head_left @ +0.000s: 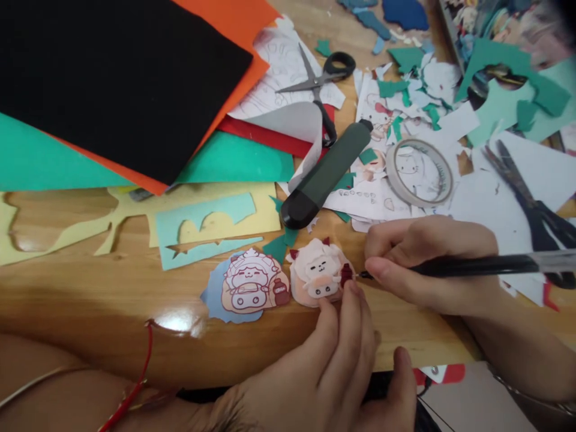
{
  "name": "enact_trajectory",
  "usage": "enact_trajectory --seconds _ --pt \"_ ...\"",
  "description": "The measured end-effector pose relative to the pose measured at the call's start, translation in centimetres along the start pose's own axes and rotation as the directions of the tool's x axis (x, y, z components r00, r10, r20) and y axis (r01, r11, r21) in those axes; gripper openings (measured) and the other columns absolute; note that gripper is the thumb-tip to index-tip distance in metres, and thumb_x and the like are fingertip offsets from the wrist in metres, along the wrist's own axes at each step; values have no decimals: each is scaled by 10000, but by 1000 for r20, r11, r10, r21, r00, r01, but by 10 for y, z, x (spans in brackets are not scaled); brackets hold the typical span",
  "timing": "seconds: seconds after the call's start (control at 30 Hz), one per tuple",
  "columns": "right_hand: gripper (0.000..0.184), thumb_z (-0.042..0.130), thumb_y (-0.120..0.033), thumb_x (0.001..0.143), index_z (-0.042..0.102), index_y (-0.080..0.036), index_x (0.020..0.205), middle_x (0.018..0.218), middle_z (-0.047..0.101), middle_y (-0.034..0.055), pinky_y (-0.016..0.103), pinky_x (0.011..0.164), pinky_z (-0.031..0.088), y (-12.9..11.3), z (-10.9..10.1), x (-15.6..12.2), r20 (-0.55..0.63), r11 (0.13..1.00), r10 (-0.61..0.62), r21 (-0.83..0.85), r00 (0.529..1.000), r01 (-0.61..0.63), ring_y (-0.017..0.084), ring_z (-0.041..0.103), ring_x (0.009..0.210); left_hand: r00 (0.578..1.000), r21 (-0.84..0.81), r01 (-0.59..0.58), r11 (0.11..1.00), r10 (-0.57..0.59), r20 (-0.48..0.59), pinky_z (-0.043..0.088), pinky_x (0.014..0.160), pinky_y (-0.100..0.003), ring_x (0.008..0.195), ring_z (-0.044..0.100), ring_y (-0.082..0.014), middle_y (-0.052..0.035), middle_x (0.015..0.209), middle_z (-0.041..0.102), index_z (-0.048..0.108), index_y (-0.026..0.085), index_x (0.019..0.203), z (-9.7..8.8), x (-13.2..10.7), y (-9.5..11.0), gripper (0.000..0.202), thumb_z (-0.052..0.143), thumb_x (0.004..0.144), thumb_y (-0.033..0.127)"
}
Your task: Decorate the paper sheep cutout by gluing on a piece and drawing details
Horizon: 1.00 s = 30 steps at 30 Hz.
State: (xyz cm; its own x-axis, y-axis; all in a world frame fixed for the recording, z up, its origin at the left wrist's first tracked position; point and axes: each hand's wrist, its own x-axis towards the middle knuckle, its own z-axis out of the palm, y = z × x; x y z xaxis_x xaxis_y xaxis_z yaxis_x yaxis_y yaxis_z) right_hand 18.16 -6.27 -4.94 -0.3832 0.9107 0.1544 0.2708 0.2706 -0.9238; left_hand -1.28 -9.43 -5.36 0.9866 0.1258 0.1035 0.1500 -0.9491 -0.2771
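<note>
Fingers (328, 327) of the left hand (330, 366) press lightly on the lower edge of a layered paper figure (321, 270), the thumb well apart from them, while those of the right hand (436, 240) are clamped on a black pen (481, 266). From the left, a black sheet (112, 78) lies over orange paper (238, 15) and green paper (252, 161), with yellow offcuts (265, 210) below them on the wooden worktop (130, 291). Next comes a printed drawing (249, 279) edged in blue, and just right of it lies the figure, flat, with a dark red bottle piece (346, 273) at its right side. Above the figure are a dark green tool (335, 162) and open scissors (316, 81). Farther right, a tape roll (396, 174) rests on paper scraps. The pen tip is at the bottle piece; whether it touches, I cannot tell. At the far right lies a second pair of scissors (535, 225), partly behind the pen.
</note>
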Motion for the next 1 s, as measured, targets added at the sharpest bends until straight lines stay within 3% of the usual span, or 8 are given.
enact_trajectory --seconds 0.1,0.23,0.37,0.47,0.7,1.0 --pt "367 526 -52 810 326 -157 520 520 422 -56 167 411 284 -2 -2 0 87 982 39 -185 995 -22 26 348 435 1000 25 -18 1000 18 14 485 891 -362 1142 544 -217 -118 1217 561 247 142 1345 -1 -1 0 473 171 879 163" --pt "360 490 -86 835 284 -182 556 494 293 -65 216 418 269 -2 -2 -1 140 942 41 -334 989 9 54 262 417 995 121 -92 988 87 45 515 858 -351 1135 548 -232 -149 1221 544 353 124 1266 -2 0 -1 450 174 858 187" --pt "366 429 -77 845 210 -180 571 516 302 -43 230 427 266 -2 -1 2 199 930 -44 -349 979 113 72 266 441 986 209 -162 964 153 60 555 814 -335 1109 568 -236 -166 1202 540 360 101 1248 0 4 -2 474 130 844 194" --pt "351 438 -62 839 234 -183 580 523 312 -46 224 413 262 -4 -2 6 206 924 -41 -365 978 116 62 268 428 984 261 -176 949 170 47 572 782 -300 1095 579 -216 -153 1169 552 357 98 1236 2 5 -2 477 93 848 185" --pt "382 448 -118 870 217 -181 573 533 352 -29 226 374 217 -4 -7 7 285 921 15 -376 958 97 72 294 457 996 123 -60 991 67 -56 546 770 -256 1058 595 -179 -127 1163 569 409 118 1185 8 3 0 417 160 862 205" --pt "337 475 -154 879 306 -189 589 591 385 -24 234 399 240 1 -9 2 281 951 4 -299 960 83 85 319 495 997 82 -20 996 26 -69 510 780 -280 1059 590 -189 -85 1163 583 423 151 1172 9 4 3 403 178 862 227"
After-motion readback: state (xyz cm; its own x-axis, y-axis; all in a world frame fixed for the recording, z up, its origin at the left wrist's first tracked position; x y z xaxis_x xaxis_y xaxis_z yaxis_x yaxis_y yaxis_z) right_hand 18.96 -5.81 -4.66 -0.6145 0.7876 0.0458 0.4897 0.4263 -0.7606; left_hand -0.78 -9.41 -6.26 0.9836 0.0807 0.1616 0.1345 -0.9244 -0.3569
